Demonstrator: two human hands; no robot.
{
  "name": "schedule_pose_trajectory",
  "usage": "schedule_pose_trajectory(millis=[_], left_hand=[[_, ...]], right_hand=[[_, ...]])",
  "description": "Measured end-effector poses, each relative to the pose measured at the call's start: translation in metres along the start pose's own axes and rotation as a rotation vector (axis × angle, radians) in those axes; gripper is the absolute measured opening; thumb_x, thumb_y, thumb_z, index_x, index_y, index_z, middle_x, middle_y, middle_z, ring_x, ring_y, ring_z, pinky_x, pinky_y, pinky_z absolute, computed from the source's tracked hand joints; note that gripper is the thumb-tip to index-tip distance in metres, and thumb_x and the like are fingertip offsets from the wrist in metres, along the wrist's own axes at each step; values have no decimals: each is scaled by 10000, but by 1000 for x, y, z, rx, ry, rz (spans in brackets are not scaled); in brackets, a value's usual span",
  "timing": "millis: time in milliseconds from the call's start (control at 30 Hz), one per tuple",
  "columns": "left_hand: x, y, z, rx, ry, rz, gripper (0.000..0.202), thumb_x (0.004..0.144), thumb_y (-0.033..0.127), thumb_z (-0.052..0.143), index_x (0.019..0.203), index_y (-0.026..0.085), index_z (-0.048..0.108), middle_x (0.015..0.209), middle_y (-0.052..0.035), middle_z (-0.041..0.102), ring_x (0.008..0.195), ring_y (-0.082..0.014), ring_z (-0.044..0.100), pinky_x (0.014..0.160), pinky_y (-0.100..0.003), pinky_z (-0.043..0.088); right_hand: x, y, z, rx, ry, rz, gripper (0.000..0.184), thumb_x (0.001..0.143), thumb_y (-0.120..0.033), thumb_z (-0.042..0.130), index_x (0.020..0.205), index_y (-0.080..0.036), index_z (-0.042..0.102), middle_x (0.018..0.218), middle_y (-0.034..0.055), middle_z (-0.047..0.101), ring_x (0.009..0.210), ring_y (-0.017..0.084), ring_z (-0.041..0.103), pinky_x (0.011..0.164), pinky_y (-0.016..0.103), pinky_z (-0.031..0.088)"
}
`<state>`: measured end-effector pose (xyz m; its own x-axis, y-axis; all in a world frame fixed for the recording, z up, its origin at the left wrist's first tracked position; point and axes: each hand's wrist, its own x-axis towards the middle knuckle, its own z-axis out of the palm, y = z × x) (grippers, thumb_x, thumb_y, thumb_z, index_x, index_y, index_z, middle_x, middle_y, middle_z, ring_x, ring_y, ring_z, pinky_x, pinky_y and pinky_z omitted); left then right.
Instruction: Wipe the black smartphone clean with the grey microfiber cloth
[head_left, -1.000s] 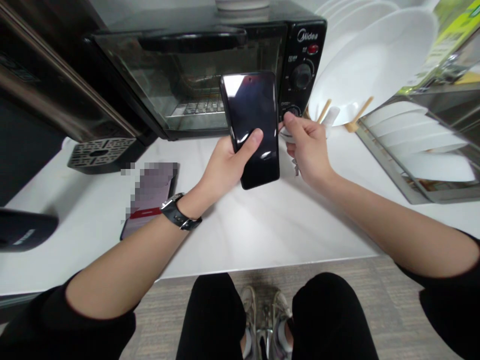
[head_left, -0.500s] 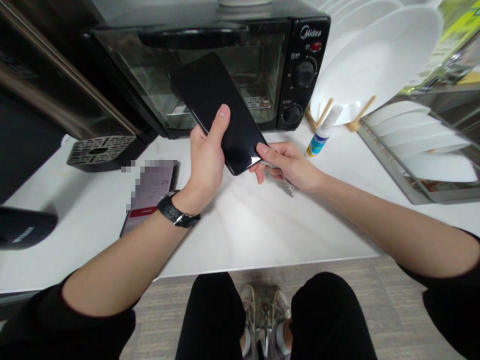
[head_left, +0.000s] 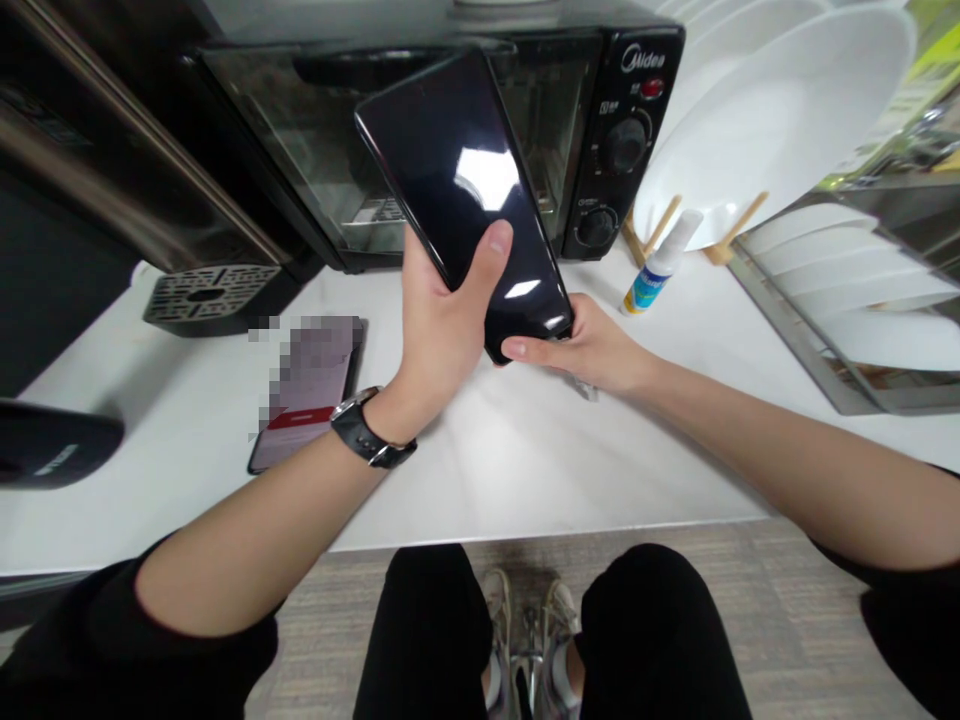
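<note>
My left hand (head_left: 442,330) grips a black phone (head_left: 461,190) with a dark, glossy screen, thumb across its face, tilted up in front of the toaster oven (head_left: 480,120). My right hand (head_left: 581,350) cups the phone's lower corner from below, fingers curled; a small pale item pokes out under that hand and I cannot make it out. A small spray bottle (head_left: 658,268) with a blue label stands on the white counter (head_left: 525,450) just right of my hands.
A second phone (head_left: 311,390) lies face up on the counter at left. A black drip-tray machine (head_left: 202,295) sits behind it. White plates (head_left: 757,130) stand in a wooden rack; a metal dish rack (head_left: 847,300) holds more at right. A dark object (head_left: 52,450) lies far left.
The phone has been raised and brought closer to the camera. My right hand left the spray bottle standing on the counter and moved under the phone's lower corner.
</note>
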<state>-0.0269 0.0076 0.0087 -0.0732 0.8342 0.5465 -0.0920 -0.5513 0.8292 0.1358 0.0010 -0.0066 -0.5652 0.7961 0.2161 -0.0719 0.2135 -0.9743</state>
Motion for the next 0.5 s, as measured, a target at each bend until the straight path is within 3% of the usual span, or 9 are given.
schedule_pose_trajectory(millis=[100,200,267,333,433,500], left_hand=[[5,-9,-5,17,54,35,547,888,443,795,1348,392,503,1431,39,596,1391,-210,549,1248,-395,383],[6,-23,-9,-26,-28,-141,534,911,444,744,1356,348,465,1415,-15,622,1351,-239,590,1183,-419,457],[6,-31,-11,-24,-77,-199,616,915,415,720,1434,344,395,1482,-41,590,1385,-251,569,1187,-428,449],[6,-36,-12,3,-125,-210,757,906,375,702,1527,363,270,1600,-55,489,1460,-253,500,1226,-445,401],[2,-39,-11,98,-195,-191,909,867,314,709,1585,357,153,1706,-62,329,1555,-251,364,1288,-463,290],[-2,-40,-9,155,-246,-204,919,856,270,705,1588,328,153,1682,-83,364,1531,-249,402,1281,-467,300]], right_hand=[[-2,-1,-1,-241,59,-7,585,900,-725,614,694,-180,665,650,-8,654,602,102,535,584,263,407],[-4,0,-3,-532,263,-49,741,956,-807,368,528,-208,461,507,-34,451,515,88,376,523,298,265],[-4,-2,-6,-640,386,-74,753,970,-799,339,497,-215,389,481,-43,368,503,85,310,525,316,209],[-6,-6,-11,-654,460,-90,736,986,-760,387,515,-201,477,482,-46,377,505,88,315,535,314,216],[-16,-17,-17,-609,581,-112,624,995,-677,492,649,-186,661,544,-29,517,537,103,409,566,298,293],[-30,-24,-19,-580,648,-98,531,989,-627,551,712,-193,679,627,-5,610,583,120,473,594,292,341]])
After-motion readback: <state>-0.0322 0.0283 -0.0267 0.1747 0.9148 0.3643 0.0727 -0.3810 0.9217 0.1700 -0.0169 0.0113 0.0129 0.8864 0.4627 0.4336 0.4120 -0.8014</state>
